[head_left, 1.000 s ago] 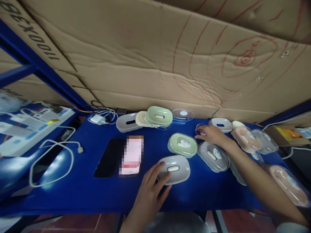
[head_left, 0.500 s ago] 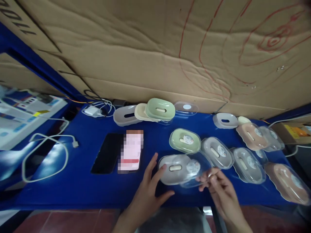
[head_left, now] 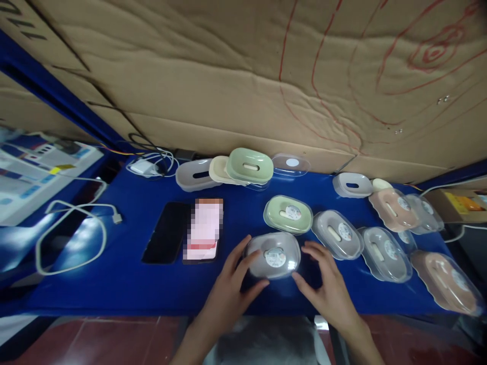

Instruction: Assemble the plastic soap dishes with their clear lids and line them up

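A grey oval soap box (head_left: 253, 263) sits near the table's front edge, its clear lid (head_left: 291, 251) resting over it with a round sticker. Around its left end is my left hand (head_left: 232, 284), fingers spread and the index finger across the lid's edge; whether the thumb touches the box I cannot tell. My right hand (head_left: 327, 284) is open at the right end, its thumb close to the lid's corner and its fingers apart from it. Just behind lies a green lidded soap box (head_left: 281, 213), with another grey lidded soap box (head_left: 329, 246) to the right.
Two phones (head_left: 167, 233) lie left of my hands. More lidded boxes, grey (head_left: 373, 266) and pink (head_left: 437, 289), are at right. Along the cardboard wall stand an open green box (head_left: 247, 157), a grey tray (head_left: 186, 177) and a loose clear lid (head_left: 281, 165). A white cable (head_left: 102, 248) loops at left.
The clear lid, held in my right hand at the box's right side, has moved left onto the grey box. My right hand has let go and spread its fingers.
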Motion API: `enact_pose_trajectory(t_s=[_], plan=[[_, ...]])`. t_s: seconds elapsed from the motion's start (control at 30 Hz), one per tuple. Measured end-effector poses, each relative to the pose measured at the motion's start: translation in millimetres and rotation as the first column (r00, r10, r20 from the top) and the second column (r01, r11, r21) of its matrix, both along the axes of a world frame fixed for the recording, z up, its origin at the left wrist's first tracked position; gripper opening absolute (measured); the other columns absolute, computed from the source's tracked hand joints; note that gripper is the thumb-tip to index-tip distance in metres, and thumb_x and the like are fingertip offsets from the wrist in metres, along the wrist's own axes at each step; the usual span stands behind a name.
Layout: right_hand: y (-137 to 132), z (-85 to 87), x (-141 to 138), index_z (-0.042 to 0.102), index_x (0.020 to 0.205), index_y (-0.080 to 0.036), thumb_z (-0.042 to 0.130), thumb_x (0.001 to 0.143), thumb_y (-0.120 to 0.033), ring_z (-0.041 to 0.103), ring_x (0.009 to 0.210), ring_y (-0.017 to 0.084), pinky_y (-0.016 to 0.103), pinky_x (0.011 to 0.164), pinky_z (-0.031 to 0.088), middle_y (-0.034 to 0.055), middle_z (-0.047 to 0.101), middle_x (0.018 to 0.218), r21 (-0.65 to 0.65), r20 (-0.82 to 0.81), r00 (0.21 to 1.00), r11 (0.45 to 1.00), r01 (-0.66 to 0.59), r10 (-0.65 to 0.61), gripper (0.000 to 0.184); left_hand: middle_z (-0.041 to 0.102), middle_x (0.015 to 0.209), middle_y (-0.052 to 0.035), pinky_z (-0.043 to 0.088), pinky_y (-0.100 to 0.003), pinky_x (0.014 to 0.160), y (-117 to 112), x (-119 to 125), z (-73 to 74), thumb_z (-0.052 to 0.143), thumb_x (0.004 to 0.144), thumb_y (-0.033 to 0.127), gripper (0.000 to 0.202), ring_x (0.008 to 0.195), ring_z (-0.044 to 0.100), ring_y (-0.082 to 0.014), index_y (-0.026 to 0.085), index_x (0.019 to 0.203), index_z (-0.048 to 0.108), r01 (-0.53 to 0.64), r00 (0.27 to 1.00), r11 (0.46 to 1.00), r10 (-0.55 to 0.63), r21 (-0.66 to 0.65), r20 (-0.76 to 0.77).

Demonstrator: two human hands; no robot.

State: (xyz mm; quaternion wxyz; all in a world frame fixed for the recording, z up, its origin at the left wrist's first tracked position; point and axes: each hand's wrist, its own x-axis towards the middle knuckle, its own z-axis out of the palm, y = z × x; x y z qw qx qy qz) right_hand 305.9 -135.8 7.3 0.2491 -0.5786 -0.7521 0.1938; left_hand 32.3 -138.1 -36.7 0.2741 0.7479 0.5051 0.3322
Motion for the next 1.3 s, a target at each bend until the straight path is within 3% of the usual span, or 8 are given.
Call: enact_pose_trajectory(t_s=[0.07, 0.17, 0.37, 0.6, 0.87, 1.13, 1.3], plan=[[7.1, -1.5, -1.1, 0.045, 0.160, -0.031, 0.069, 0.102, -0.046, 0.053, 0.151, 0.034, 0.053, 0.115, 0.057, 0.0139, 0.048, 0.167, -0.016, 0.058, 0.992, 0.993, -0.115, 0.115, 0.064, 0.042, 0.171, -0.0141, 0.055, -0.056, 0.118, -0.4, 0.8, 0.3, 0.069, 0.104, 0.038, 0.057, 0.153, 0.051, -0.0345, 0.032, 0.156, 0.047, 0.007, 1.000, 1.000, -0.007, 0.006, -0.015], [16.5, -5.2, -1.5, 0.034, 0.169, -0.037, 0.063, 0.107, -0.043, 0.039, 0.161, 0.031, 0.049, 0.122, 0.052, 0.0090, 0.031, 0.178, -0.071, 0.075, 0.962, 0.963, -0.258, 0.264, 0.069, 0.038, 0.172, -0.0163, 0.055, -0.057, 0.117, -0.9, 2.6, 1.8, 0.069, 0.104, 0.038, 0.063, 0.155, 0.049, -0.0364, 0.030, 0.161, 0.044, 0.032, 0.997, 0.999, -0.029, 0.043, -0.071], [17.2, -13.9, 0.9, 0.017, 0.175, -0.035, 0.055, 0.110, -0.034, 0.038, 0.161, 0.028, 0.043, 0.122, 0.050, 0.0089, 0.026, 0.180, -0.082, 0.099, 0.967, 0.970, -0.229, 0.237, 0.075, 0.040, 0.172, -0.0155, 0.054, -0.058, 0.117, 2.3, 5.4, 2.1, 0.068, 0.104, 0.028, 0.065, 0.154, 0.050, -0.0363, 0.033, 0.164, 0.043, 0.051, 0.994, 0.991, -0.038, 0.127, -0.106], [1.7, -26.1, -3.0, 0.031, 0.171, -0.038, 0.062, 0.105, -0.019, 0.029, 0.165, 0.031, 0.050, 0.124, 0.048, 0.0061, 0.022, 0.181, 0.116, 0.181, 0.935, 0.938, -0.327, 0.304, 0.075, 0.038, 0.173, -0.0152, 0.056, -0.054, 0.116, -2.2, -2.9, -0.6, 0.074, 0.100, 0.028, 0.074, 0.154, 0.050, -0.0357, 0.033, 0.166, 0.040, 0.122, 0.987, 0.987, -0.109, 0.107, -0.117], [2.4, -26.8, 3.1, 0.038, 0.168, -0.037, 0.069, 0.103, -0.028, 0.023, 0.167, 0.034, 0.053, 0.122, 0.051, 0.0074, 0.028, 0.180, 0.150, 0.234, 0.906, 0.908, -0.392, 0.353, 0.073, 0.038, 0.174, -0.0125, 0.057, -0.052, 0.115, -0.9, -3.6, 0.6, 0.076, 0.097, 0.017, 0.070, 0.154, 0.051, -0.0336, 0.035, 0.158, 0.048, 0.131, 0.991, 0.991, -0.130, 0.021, -0.036], [2.8, -30.3, -0.2, 0.044, 0.165, -0.037, 0.073, 0.100, -0.021, 0.020, 0.168, 0.033, 0.048, 0.120, 0.053, 0.0059, 0.031, 0.179, 0.222, 0.236, 0.901, 0.883, -0.414, 0.363, 0.074, 0.040, 0.173, -0.0130, 0.055, -0.054, 0.117, 2.8, -7.4, 2.2, 0.083, 0.090, 0.012, 0.075, 0.155, 0.049, -0.0335, 0.035, 0.154, 0.050, 0.139, 0.988, 0.988, -0.134, -0.063, 0.074], [1.5, -31.1, 1.3, 0.046, 0.164, -0.036, 0.070, 0.103, -0.023, 0.020, 0.168, 0.034, 0.052, 0.122, 0.051, 0.0055, 0.029, 0.179, 0.211, 0.228, 0.900, 0.884, -0.418, 0.371, 0.067, 0.039, 0.173, -0.0121, 0.052, -0.057, 0.119, 1.6, -6.0, 1.5, 0.083, 0.091, 0.013, 0.076, 0.156, 0.048, -0.0332, 0.037, 0.154, 0.049, 0.145, 0.987, 0.986, -0.138, -0.088, 0.078]])
